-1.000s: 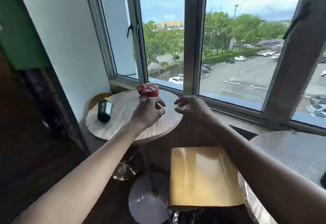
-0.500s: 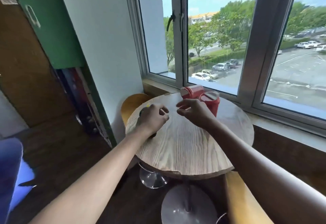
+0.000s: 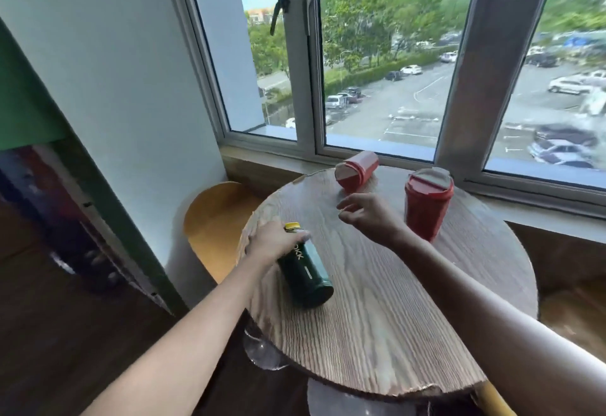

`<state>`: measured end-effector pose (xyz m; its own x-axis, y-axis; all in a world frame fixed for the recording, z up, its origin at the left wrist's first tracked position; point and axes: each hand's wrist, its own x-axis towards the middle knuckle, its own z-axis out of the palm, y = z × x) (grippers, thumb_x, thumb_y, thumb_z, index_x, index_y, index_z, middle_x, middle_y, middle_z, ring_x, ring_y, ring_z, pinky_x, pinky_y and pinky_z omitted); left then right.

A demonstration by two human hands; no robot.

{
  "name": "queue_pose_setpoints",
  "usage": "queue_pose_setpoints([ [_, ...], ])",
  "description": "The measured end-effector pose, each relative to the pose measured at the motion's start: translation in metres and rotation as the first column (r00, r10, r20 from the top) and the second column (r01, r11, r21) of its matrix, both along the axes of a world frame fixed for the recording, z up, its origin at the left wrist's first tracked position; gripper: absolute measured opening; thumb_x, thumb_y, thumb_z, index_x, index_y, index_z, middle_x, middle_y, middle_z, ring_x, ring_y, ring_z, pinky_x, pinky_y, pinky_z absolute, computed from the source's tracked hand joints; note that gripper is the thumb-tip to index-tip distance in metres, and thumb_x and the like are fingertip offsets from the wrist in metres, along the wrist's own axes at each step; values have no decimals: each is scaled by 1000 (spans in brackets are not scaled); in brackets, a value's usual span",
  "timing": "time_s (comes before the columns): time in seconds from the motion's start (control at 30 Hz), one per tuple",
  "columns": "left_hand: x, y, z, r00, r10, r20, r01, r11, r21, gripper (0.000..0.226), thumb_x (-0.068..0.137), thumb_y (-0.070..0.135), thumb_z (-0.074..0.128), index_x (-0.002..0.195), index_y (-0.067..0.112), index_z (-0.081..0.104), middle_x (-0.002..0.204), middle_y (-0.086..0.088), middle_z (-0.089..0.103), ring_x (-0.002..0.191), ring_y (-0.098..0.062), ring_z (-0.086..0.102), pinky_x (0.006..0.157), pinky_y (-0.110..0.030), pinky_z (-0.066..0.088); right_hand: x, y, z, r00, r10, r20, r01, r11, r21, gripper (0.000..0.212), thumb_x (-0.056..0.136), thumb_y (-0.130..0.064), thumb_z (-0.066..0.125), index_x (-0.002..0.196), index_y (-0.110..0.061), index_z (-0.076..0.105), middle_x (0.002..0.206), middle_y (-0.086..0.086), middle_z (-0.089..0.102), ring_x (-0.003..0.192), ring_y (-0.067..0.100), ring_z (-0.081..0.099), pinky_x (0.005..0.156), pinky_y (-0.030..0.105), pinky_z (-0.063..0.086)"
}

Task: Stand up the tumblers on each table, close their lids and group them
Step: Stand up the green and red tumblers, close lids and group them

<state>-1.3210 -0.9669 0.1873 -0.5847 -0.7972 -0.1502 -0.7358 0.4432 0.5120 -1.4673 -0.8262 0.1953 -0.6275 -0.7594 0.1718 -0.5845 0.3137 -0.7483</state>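
Note:
A dark green tumbler (image 3: 306, 276) with a yellow lid lies on its side near the left edge of the round wooden table (image 3: 387, 323). My left hand (image 3: 273, 241) grips its lid end. A red tumbler (image 3: 357, 175) lies on its side at the table's far edge by the window. Another red tumbler (image 3: 426, 207) stands upright at the far right, its lid flap up. My right hand (image 3: 369, 215) hovers between the two red tumblers, fingers loosely curled and apart, holding nothing.
A yellow wooden chair (image 3: 216, 222) stands left of the table against the white wall. The window sill (image 3: 511, 205) runs right behind the table. A metal table base (image 3: 331, 399) shows below. Dark wooden floor lies to the left.
The view has come closer to the table. My left hand has taken hold of the green tumbler's lid end. My right hand has stayed near the red tumblers.

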Motion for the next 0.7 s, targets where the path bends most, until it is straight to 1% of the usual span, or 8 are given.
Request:
queue_pose_setpoints([
  [0.1, -8, -15, -9, 999, -45, 8, 41, 955, 295, 74, 67, 58, 77, 120, 14, 51, 116, -11, 61, 104, -33, 61, 85, -49, 58, 6, -2, -2, 992, -123, -6, 123, 992, 17, 22, 84, -15, 70, 104, -10, 76, 98, 9, 77, 88, 19, 71, 90, 40, 55],
  [0.2, -24, -21, -11, 989, -142, -35, 145, 931, 335, 70, 54, 52, 80, 109, 16, 54, 108, -12, 65, 96, -31, 66, 77, -54, 61, 6, 6, -1, 974, -227, -7, 228, 973, 41, 22, 86, -19, 69, 106, -12, 75, 99, 7, 77, 89, 19, 72, 89, 37, 56],
  [0.27, -36, -20, -10, 973, -200, -111, 226, 916, 331, 62, 53, 49, 82, 99, 18, 54, 103, -11, 66, 92, -28, 67, 76, -51, 61, 1, 14, -1, 954, -298, -30, 299, 954, 37, 22, 87, -19, 68, 106, -13, 75, 100, 7, 77, 88, 17, 72, 89, 35, 56],
  [0.43, -69, -11, 2, 888, -344, -304, 394, 911, 119, 60, 62, 47, 85, 106, 17, 58, 103, -6, 66, 97, -23, 63, 81, -34, 52, -23, 33, 7, 889, -440, -124, 438, 898, -46, 16, 85, -13, 69, 98, -11, 77, 94, 4, 76, 84, 12, 66, 89, 32, 54],
  [0.5, -80, -6, 7, 841, -411, -352, 450, 892, 35, 58, 64, 47, 85, 107, 18, 58, 102, -4, 66, 96, -22, 64, 80, -34, 53, -36, 39, 14, 841, -509, -182, 497, 861, -112, 14, 84, -12, 68, 95, -10, 77, 100, 3, 75, 91, 15, 65, 90, 26, 49],
  [0.57, -89, -1, 9, 806, -470, -360, 476, 876, -77, 65, 61, 53, 83, 109, 21, 52, 107, -5, 61, 98, -24, 61, 81, -38, 56, -51, 46, 21, 795, -563, -226, 548, 826, -129, 16, 83, -14, 67, 96, -13, 77, 107, 6, 74, 101, 23, 66, 92, 30, 48],
  [0.63, -94, 6, 8, 769, -519, -373, 480, 854, -200, 67, 60, 52, 82, 111, 22, 49, 111, -6, 53, 100, -27, 55, 84, -43, 56, -69, 51, 26, 769, -592, -241, 598, 799, -56, 24, 84, -18, 65, 106, -16, 73, 118, 12, 67, 114, 31, 59, 98, 37, 46],
  [0.7, -96, 14, 6, 720, -575, -388, 499, 818, -287, 64, 64, 46, 83, 111, 20, 49, 113, -5, 47, 104, -26, 50, 86, -43, 53, -89, 55, 27, 769, -604, -211, 631, 770, 94, 41, 83, -25, 65, 123, -22, 64, 133, 14, 55, 127, 35, 48, 107, 45, 41],
])
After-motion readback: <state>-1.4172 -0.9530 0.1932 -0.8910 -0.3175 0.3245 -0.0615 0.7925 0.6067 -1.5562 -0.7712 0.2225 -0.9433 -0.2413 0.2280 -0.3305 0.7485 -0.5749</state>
